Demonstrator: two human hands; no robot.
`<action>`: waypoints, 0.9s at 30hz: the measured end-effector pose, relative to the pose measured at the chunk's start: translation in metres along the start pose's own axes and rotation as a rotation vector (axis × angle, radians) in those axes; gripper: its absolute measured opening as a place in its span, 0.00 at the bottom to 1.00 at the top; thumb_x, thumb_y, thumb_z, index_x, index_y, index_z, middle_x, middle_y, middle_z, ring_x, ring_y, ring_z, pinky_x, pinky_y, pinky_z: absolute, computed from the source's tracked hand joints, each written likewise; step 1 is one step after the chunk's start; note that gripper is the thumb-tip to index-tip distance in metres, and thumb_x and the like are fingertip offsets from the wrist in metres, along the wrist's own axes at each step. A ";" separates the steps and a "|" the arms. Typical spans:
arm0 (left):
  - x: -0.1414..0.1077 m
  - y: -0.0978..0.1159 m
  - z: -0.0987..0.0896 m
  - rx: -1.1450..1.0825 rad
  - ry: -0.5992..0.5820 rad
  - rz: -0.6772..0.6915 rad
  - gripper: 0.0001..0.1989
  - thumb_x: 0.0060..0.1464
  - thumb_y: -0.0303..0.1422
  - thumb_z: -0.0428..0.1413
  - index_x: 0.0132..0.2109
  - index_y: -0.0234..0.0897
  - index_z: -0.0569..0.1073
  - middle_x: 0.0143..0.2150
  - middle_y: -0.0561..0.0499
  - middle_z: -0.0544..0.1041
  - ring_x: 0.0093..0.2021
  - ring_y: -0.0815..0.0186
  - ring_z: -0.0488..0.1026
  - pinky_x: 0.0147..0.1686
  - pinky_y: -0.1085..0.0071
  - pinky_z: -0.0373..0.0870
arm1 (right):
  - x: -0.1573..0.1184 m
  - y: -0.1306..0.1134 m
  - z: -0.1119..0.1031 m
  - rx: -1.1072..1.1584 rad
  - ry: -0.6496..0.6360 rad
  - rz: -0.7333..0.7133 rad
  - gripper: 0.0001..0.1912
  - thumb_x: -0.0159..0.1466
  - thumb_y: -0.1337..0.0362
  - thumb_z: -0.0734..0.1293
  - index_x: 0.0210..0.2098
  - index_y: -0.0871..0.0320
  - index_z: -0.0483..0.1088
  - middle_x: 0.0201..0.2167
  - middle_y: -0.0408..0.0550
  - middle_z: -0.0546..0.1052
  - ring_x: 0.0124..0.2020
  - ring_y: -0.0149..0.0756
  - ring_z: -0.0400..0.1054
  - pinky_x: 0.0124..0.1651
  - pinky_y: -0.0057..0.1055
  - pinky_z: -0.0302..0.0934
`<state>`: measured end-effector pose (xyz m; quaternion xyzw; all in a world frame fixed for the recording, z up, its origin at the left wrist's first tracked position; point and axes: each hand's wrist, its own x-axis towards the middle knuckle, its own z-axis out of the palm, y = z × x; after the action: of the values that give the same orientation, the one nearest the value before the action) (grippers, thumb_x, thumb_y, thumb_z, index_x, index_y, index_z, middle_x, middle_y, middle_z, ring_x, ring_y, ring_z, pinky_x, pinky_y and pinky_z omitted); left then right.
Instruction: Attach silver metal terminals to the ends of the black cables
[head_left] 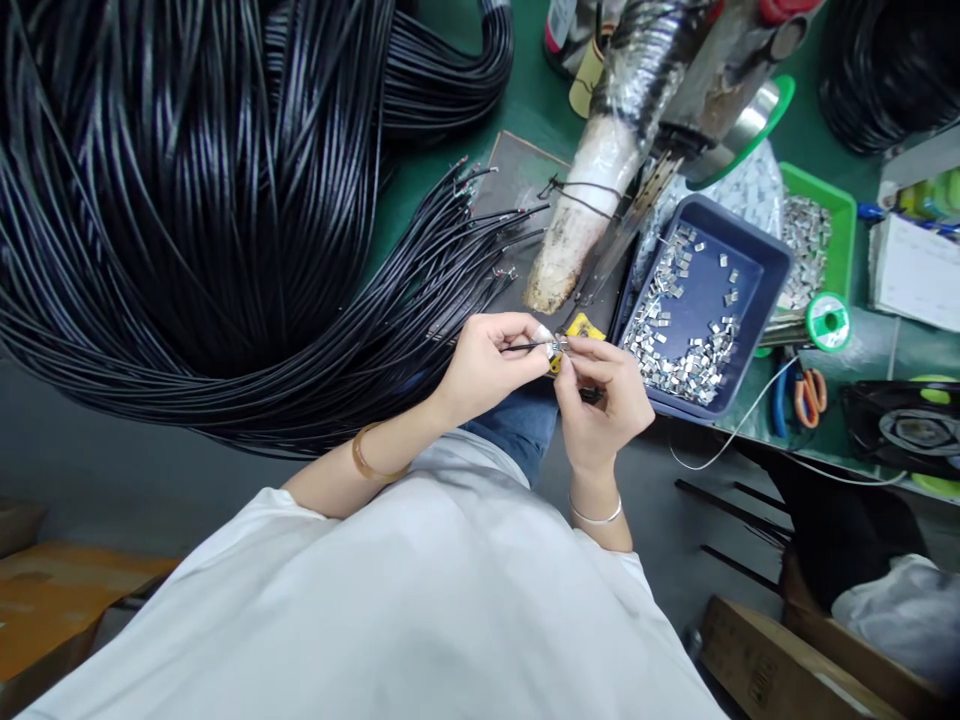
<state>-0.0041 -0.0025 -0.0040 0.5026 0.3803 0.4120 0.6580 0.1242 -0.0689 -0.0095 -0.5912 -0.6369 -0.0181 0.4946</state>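
Observation:
My left hand (491,362) pinches the end of a thin black cable (523,347) at the table's front edge. Its fingertips meet those of my right hand (604,395), whose thumb and fingers close on a small metal piece (561,343) at the cable's tip. The piece is too small to make out fully. A yellow object (585,327) lies just behind the fingertips. Above them hangs a plastic-wrapped duct (581,215) with a browned lower end. Many black cables (420,265) with stripped ends fan out to the left of it.
A blue tray (757,290) of small metal connectors stands right of the duct, beside a green bin (841,230) of similar parts. Further right are a solder spool (829,322), orange-handled pliers (810,397) and a black fan (904,425). A big cable bundle (187,200) covers the left.

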 end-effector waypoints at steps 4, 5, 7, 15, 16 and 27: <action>0.001 -0.001 0.003 -0.032 0.019 -0.004 0.05 0.44 0.28 0.60 0.24 0.33 0.72 0.20 0.57 0.67 0.22 0.76 0.61 0.22 0.79 0.58 | 0.003 -0.002 0.000 -0.014 0.002 0.018 0.07 0.61 0.71 0.71 0.36 0.53 0.73 0.40 0.43 0.81 0.39 0.31 0.76 0.30 0.26 0.70; 0.001 -0.001 0.003 -0.038 0.022 -0.004 0.05 0.44 0.28 0.60 0.25 0.33 0.72 0.20 0.57 0.68 0.22 0.76 0.62 0.23 0.79 0.59 | 0.004 -0.002 0.000 -0.014 0.001 0.024 0.07 0.61 0.71 0.71 0.36 0.53 0.73 0.40 0.43 0.81 0.39 0.31 0.76 0.30 0.26 0.70; 0.002 -0.001 0.004 -0.049 0.024 -0.007 0.04 0.44 0.28 0.60 0.26 0.33 0.73 0.21 0.56 0.69 0.23 0.76 0.64 0.24 0.79 0.63 | 0.004 -0.002 0.001 -0.018 -0.002 0.034 0.06 0.61 0.71 0.71 0.36 0.54 0.73 0.40 0.43 0.80 0.39 0.31 0.76 0.29 0.26 0.69; 0.003 -0.002 0.006 -0.033 0.063 -0.005 0.04 0.44 0.28 0.60 0.25 0.33 0.72 0.20 0.58 0.66 0.22 0.76 0.62 0.23 0.78 0.61 | 0.006 0.000 0.004 -0.035 0.000 0.052 0.04 0.63 0.69 0.69 0.36 0.53 0.74 0.40 0.43 0.79 0.38 0.31 0.75 0.27 0.27 0.70; 0.003 -0.001 0.006 -0.030 0.064 -0.003 0.04 0.44 0.28 0.60 0.25 0.34 0.72 0.20 0.58 0.66 0.21 0.76 0.62 0.23 0.78 0.61 | 0.007 0.000 0.004 -0.031 0.005 0.053 0.04 0.62 0.69 0.69 0.36 0.53 0.74 0.39 0.43 0.79 0.38 0.31 0.76 0.27 0.27 0.70; 0.006 0.007 0.005 -0.099 0.041 -0.070 0.04 0.41 0.28 0.60 0.25 0.33 0.73 0.20 0.57 0.69 0.22 0.76 0.63 0.23 0.78 0.60 | 0.005 -0.002 -0.001 -0.062 -0.005 -0.015 0.06 0.62 0.70 0.70 0.36 0.53 0.71 0.43 0.44 0.80 0.40 0.33 0.77 0.32 0.28 0.73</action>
<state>0.0019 0.0024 0.0031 0.4471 0.3905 0.4172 0.6882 0.1238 -0.0659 -0.0043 -0.6015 -0.6415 -0.0399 0.4744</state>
